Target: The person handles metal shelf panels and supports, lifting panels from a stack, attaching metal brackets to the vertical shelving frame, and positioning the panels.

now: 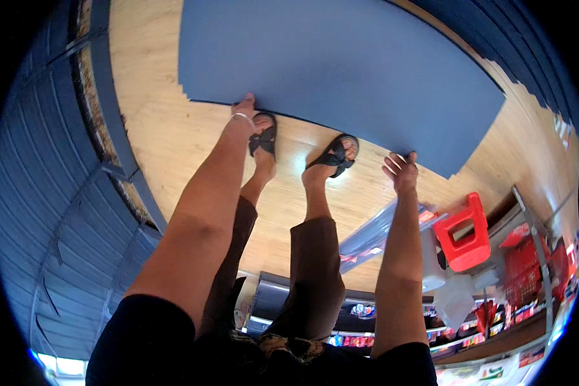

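Note:
A large flat blue-grey panel (341, 64) with notched corners spreads across the far part of the view, above the wooden floor. At its near edge, left of my feet, my left hand (243, 108) is closed on the rim; some of its fingers are hidden. Farther right, my right hand (402, 172) is at the same edge, with its thumb against the rim and its fingers apart. My sandalled feet, in a left sandal (264, 134) and a right sandal (338, 156), stand just short of the panel, between my hands.
Dark metal shelving (64, 212) runs along the left, and another dark slatted unit (527, 45) stands at the far right. By my right forearm are a red plastic stool (466, 235) and clear plastic sheeting (370, 235). Shelves with colourful packages (354, 340) stand behind my legs.

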A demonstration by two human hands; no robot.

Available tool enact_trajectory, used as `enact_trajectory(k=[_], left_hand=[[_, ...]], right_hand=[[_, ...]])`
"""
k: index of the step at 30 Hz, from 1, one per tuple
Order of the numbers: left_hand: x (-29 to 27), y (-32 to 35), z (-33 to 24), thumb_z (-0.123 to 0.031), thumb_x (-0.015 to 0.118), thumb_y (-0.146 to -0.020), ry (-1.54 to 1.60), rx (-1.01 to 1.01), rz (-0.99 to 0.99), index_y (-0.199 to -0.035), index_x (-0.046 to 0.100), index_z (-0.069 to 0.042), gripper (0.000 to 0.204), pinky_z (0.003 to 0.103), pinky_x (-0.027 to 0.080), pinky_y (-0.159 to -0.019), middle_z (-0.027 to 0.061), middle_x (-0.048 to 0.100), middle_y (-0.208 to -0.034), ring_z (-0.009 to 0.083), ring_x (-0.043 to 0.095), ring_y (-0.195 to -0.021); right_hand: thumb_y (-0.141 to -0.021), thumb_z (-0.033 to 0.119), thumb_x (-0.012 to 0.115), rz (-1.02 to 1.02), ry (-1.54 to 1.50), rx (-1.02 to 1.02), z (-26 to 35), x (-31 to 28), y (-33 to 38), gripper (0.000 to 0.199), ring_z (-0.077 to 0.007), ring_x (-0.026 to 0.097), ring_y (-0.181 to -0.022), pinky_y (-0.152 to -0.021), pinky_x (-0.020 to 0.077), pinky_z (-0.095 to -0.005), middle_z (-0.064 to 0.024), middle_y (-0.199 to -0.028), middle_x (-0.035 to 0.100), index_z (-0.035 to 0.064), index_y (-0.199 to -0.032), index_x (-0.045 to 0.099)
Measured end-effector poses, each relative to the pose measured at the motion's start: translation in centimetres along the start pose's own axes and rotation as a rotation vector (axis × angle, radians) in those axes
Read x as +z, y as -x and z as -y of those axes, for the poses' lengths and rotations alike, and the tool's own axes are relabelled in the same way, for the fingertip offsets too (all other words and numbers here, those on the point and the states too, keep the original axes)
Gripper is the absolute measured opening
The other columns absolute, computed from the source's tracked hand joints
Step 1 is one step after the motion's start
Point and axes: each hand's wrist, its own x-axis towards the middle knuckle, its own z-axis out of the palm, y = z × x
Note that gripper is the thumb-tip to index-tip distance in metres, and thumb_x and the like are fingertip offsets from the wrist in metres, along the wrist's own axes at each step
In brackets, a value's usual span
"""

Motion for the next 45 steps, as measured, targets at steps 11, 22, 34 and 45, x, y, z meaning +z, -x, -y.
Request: enact_trajectory(k=[11,22,34,45], left_hand=[[-10.3,-4.4,-6.6,-0.015,0.056,-0.072,-0.587,1.222,-0.667,-0.133,0.021,0.002,0.072,0.039,0.024,-0.103,0.0280,0.024,-0.134,0.0402,0.027,-0.123],[-14.4,-10.8,-14.9,-0.026,0.070,-0.071,-1.206,0.962,-0.334,-0.131,0.025,0.004,0.081,0.034,0.038,-0.095,0.0217,0.047,-0.123,0.0296,0.048,-0.112],[-12.8,-8.2,-4.9,-0.038,0.059,-0.081,0.532,0.201,0.296,-0.128,0.038,-0.012,0.058,0.055,0.037,-0.091,0.0127,0.043,-0.128,0.0333,0.042,-0.114],[-11.9,-9.7,-8.1,-0.032,0.059,-0.083,0.239,0.244,0.174,-0.121,0.042,-0.004,0.050,0.052,0.045,-0.084,0.0141,0.046,-0.122,0.0329,0.047,-0.108]], right_hand=[[-0.080,0.052,0.051,-0.689,0.892,-0.998,3.6,-1.9,1.1,0.080,-0.0423,0.033,-0.119,-0.100,0.0258,-0.0431,-0.0335,-0.127,0.032,-0.0069,-0.129,0.028],[-0.077,0.058,0.052,-0.586,1.448,-0.910,4.0,1.6,-0.9,0.090,-0.0493,0.021,-0.123,-0.103,0.0203,-0.0475,-0.0381,-0.132,0.018,0.0013,-0.136,0.017],[-0.072,0.058,0.059,-0.481,1.532,-0.784,5.4,0.5,-0.1,0.100,-0.0448,0.017,-0.127,-0.104,0.0218,-0.0420,-0.0366,-0.134,0.016,-0.0038,-0.135,0.013],[-0.070,0.056,0.063,-0.507,1.468,-0.806,5.7,1.4,-1.3,0.101,-0.0433,0.032,-0.118,-0.100,0.0269,-0.0434,-0.0303,-0.126,0.029,-0.0061,-0.134,0.015]])
